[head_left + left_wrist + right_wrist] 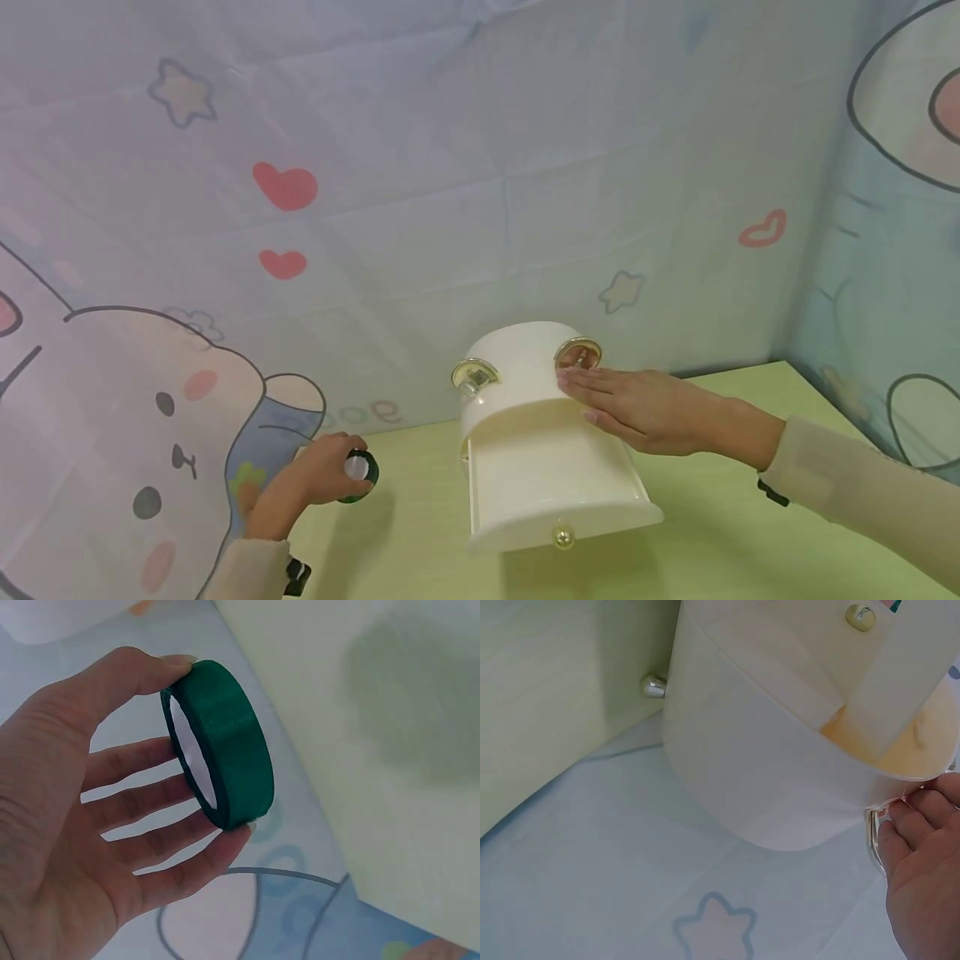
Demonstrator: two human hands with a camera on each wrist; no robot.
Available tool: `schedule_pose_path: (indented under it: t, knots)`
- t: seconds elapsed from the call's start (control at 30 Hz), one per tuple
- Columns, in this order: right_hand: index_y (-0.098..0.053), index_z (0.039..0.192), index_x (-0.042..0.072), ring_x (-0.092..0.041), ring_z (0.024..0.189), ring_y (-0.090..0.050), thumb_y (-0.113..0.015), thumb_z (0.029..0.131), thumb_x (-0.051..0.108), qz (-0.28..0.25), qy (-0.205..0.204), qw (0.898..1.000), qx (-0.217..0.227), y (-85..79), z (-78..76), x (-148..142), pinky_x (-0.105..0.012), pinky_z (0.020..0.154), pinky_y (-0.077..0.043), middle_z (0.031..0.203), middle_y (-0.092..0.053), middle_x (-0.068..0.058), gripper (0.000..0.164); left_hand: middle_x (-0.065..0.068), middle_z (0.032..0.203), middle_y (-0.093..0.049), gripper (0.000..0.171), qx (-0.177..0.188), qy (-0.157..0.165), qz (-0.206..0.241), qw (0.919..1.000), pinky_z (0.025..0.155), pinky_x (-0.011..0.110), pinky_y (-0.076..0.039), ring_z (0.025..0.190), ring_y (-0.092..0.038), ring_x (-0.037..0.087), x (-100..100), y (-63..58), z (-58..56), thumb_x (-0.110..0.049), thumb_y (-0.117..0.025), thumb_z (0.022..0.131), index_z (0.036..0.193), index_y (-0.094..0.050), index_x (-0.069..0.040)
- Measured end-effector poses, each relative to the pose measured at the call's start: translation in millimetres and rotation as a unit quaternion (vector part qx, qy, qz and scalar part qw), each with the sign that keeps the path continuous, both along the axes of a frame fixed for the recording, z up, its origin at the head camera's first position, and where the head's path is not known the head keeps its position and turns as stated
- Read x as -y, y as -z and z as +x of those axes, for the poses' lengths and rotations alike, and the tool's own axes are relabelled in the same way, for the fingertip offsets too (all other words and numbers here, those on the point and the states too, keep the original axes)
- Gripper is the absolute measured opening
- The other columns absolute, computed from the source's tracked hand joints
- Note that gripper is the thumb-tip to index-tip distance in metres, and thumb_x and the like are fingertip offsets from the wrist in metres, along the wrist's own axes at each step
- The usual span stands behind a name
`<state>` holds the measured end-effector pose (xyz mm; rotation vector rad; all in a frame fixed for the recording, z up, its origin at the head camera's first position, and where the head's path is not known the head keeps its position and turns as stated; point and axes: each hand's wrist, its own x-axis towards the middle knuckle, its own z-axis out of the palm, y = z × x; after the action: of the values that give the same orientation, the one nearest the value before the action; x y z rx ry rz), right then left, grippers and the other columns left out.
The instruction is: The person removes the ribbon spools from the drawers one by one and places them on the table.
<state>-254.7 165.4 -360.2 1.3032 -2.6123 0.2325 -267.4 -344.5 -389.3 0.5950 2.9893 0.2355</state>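
Note:
My left hand (324, 468) grips a roll of green ribbon (244, 746) by its rim, raised left of a white rounded box. Thumb and fingers span the roll in the left wrist view, and its white inner core shows. The white box (521, 362) has its drawer (551, 475) pulled out, with a round gold knob (563, 537) on the drawer front. Two gold-rimmed round pieces stand up from the box's top. My right hand (652, 412) rests with fairly straight fingers on the box's top right, fingertips at the right gold-rimmed piece (579, 353).
The box stands on a pale green tabletop (420, 533), close to a printed cloth backdrop (420, 208) with hearts, stars and a rabbit. A second cloth wall (885, 275) rises on the right. In the right wrist view, a small metallic foot (654, 687) sticks out from the box.

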Motion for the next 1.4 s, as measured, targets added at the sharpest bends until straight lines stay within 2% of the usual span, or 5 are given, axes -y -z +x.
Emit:
schedule_pose_path:
  t: [0.23,0.37,0.87,1.4]
  knots:
    - [-0.043,0.16,0.01,-0.028,0.153,-0.046,-0.039,0.114,0.033,-0.001,0.001,1.0,0.002,0.3,0.8,-1,-0.048,0.118,-0.047,0.166,-0.044,-0.005,0.051,0.009,0.109,-0.072,0.054,0.04,-0.047,0.022,0.9979,0.076,0.04,-0.055,0.091,-0.065,0.021,19,31.4,-2.3,-0.028,-0.086,0.083,0.125,-0.068,0.001]
    - [-0.043,0.16,0.01,-0.028,0.153,-0.045,-0.039,0.114,0.033,0.0,0.001,1.0,0.001,-0.1,1.0,-2,-0.049,0.118,-0.046,0.166,-0.044,-0.006,0.051,0.009,0.11,-0.072,0.055,0.038,-0.057,0.027,0.9972,0.079,0.043,-0.055,0.094,-0.066,0.024,24,41.9,-1.6,-0.028,-0.087,0.083,0.125,-0.068,0.001]
    - [-0.044,0.16,0.01,-0.027,0.153,-0.046,-0.039,0.114,0.032,-0.002,0.0,1.0,-0.004,0.0,1.7,-3,-0.048,0.118,-0.046,0.166,-0.045,-0.005,0.051,0.012,0.111,-0.074,0.055,0.031,-0.077,0.044,0.9956,0.079,0.047,-0.057,0.094,-0.069,0.026,32,66.9,-1.2,-0.026,-0.09,0.079,0.122,-0.07,0.002]
    - [-0.044,0.16,0.01,-0.027,0.154,-0.045,-0.041,0.114,0.031,-0.012,0.0,1.0,-0.001,2.3,1.1,-3,-0.048,0.118,-0.046,0.166,-0.044,-0.005,0.051,0.013,0.11,-0.074,0.053,0.03,-0.077,0.043,0.9956,0.082,0.047,-0.058,0.097,-0.069,0.028,28,79.8,-4.4,-0.024,-0.089,0.079,0.121,-0.071,0.002]
